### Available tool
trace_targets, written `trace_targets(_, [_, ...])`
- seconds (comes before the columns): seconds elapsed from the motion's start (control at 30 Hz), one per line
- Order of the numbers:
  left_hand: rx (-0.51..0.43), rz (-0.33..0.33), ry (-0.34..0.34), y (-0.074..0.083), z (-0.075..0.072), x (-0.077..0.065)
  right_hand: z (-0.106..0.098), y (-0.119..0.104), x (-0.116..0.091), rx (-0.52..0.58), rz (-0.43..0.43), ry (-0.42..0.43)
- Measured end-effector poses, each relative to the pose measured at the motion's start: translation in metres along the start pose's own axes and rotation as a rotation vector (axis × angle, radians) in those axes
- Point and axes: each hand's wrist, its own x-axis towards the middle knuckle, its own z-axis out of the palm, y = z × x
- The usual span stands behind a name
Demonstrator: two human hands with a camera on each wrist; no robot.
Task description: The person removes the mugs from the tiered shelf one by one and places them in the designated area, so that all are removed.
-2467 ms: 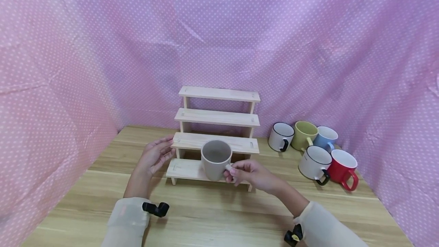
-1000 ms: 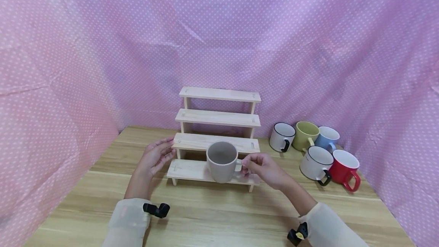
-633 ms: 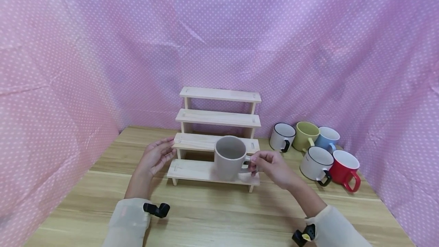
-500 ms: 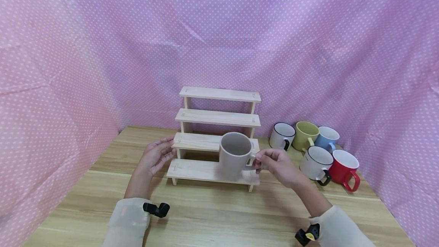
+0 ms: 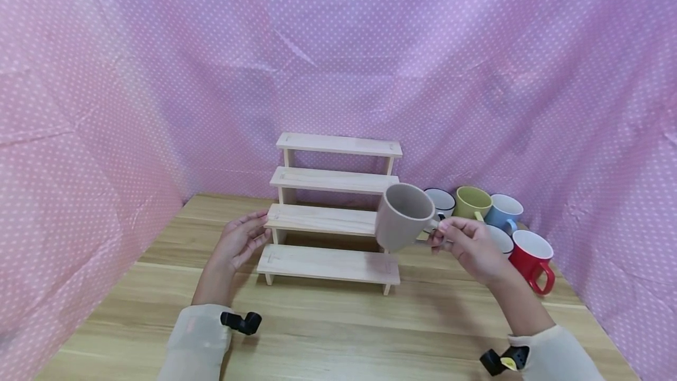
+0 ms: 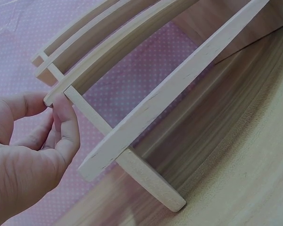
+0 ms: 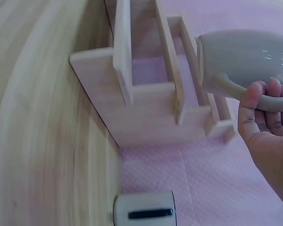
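My right hand pinches the handle of a grey-beige mug, which hangs tilted in the air at the right end of the stepped wooden display shelf. The right wrist view shows the thumb and fingers round that mug's handle. At the shelf's left side, my left hand grips the end of the second step from the bottom. Up close in the left wrist view, the thumb and a finger of the left hand pinch that board's end. No mug stands on the steps.
Right of the shelf stand several mugs: a black-rimmed white one, a green one, a blue one, a red one and another white one, partly hidden by my hand. Polka-dot cloth encloses the wooden table.
My right hand has lifted the grey-beige mug from in front of the bottom step, up and to the right, tilting it. My left hand has stayed on the shelf.
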Motion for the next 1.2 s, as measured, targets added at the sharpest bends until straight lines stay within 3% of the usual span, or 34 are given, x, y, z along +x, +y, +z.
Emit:
trace_targets(0.3, [-0.011,-0.005,-0.006,0.000,0.000,0.001,-0.031,-0.008,-0.023,0.040,-0.052,0.041])
trace_targets(0.7, [-0.009,-0.010,-0.004,0.000,0.000,0.002,-0.060,-0.003,-0.052,0.005,0.013,0.135])
trace_targets(0.9, [-0.007,-0.005,-0.013,-0.001,-0.002,0.001,-0.065,0.008,-0.057,-0.025,0.081,0.178])
trace_targets(1.2, [-0.015,-0.001,-0.018,0.000,-0.001,0.001,-0.059,0.018,-0.063,-0.082,0.161,0.333])
